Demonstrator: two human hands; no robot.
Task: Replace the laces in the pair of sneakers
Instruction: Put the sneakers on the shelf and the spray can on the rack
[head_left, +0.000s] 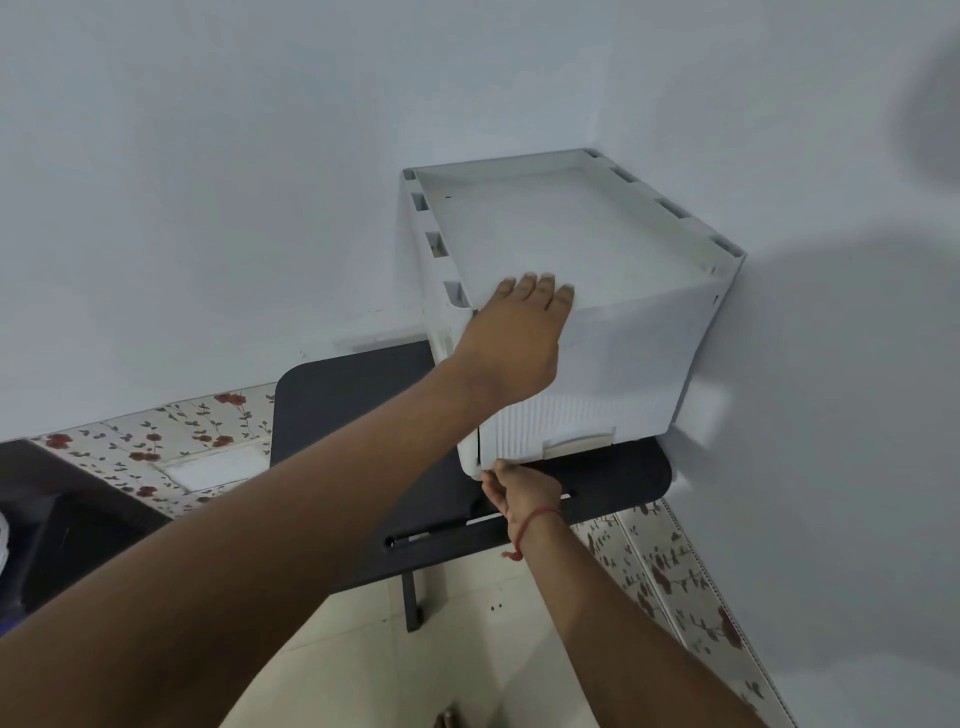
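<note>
Bracing the white box (597, 358) with flat left fingers (540, 288), right fingers (501, 475) pinching its bottom corner, could tip it off the counter (623, 483).

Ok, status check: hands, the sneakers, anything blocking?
Left hand flat on top of white storage box. Right hand at box's lower front corner, grip unclear. Sneakers not in view. Box sits on dark table, front closed.

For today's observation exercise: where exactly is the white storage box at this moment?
In the head view, the white storage box sits right of centre on a small dark table in the wall corner, left hand on its top, right hand at its bottom edge.
</note>
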